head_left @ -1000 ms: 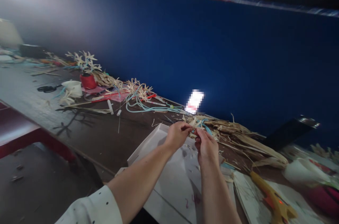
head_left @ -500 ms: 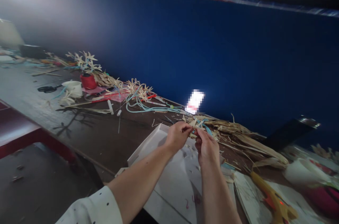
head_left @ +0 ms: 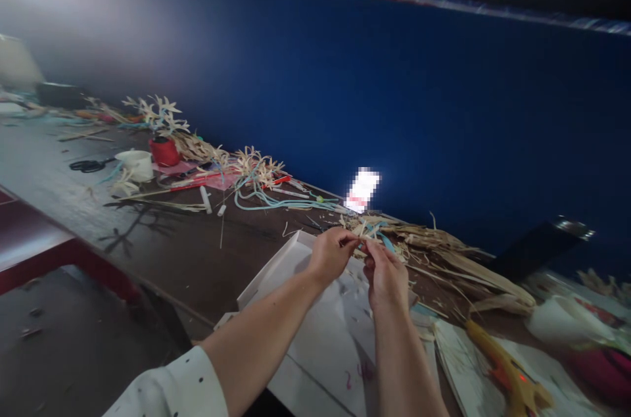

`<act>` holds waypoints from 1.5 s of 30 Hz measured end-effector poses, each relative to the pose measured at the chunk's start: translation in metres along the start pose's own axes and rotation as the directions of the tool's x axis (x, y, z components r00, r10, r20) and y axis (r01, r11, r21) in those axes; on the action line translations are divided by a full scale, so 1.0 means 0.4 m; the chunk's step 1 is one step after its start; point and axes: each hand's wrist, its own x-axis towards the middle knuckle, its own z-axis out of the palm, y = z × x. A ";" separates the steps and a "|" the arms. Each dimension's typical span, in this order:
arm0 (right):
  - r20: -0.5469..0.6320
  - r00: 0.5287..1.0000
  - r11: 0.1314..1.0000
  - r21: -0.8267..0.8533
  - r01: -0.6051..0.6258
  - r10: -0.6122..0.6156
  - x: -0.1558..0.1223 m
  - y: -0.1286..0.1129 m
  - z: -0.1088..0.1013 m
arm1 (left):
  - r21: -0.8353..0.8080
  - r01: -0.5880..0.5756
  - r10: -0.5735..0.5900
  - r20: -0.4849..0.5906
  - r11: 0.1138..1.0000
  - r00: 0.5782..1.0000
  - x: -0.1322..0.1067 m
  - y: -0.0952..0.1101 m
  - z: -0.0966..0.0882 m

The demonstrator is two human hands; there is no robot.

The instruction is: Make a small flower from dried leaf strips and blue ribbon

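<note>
My left hand [head_left: 334,251] and my right hand [head_left: 387,270] meet over a white shallow box lid [head_left: 276,269], their fingertips pinched almost together. What sits between them is too small to make out. Just past the fingertips show pale husk strips [head_left: 362,227] and a bit of blue strip [head_left: 386,241]; whether they are held or lie behind, I cannot tell. Farther left on the table lie pale husk flowers [head_left: 256,166] with light blue cords [head_left: 276,198].
A yellow glue gun [head_left: 513,371] with a red light rests on papers at the right. Dried husks [head_left: 453,252] lie along the blue wall [head_left: 444,108]. At the left are black scissors [head_left: 89,166], a white cup [head_left: 135,166], a red thread spool [head_left: 164,152] and a lit, blurred screen [head_left: 363,190] mid-table.
Only the fingertips have shifted very slightly; both hands stay pinched together in the same place over the box lid.
</note>
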 end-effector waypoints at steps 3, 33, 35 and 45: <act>-0.002 1.000 1.000 0.004 -0.001 0.001 0.002 0.004 -0.002 | 0.006 -0.004 0.004 -0.007 1.000 1.000 0.000 -0.004 0.002; 0.034 0.990 0.978 -0.153 0.143 -0.139 -0.004 0.009 0.000 | 0.066 -0.027 0.030 -0.047 0.997 0.998 -0.004 0.005 -0.002; 0.047 0.988 0.974 -0.167 0.156 -0.151 -0.005 0.010 -0.001 | 0.069 -0.029 0.032 -0.048 0.997 0.998 -0.005 0.007 -0.002; 0.028 0.992 0.987 -0.104 0.123 -0.121 -0.008 0.005 0.005 | 0.124 -0.115 0.128 -0.097 0.986 0.987 -0.010 0.012 0.000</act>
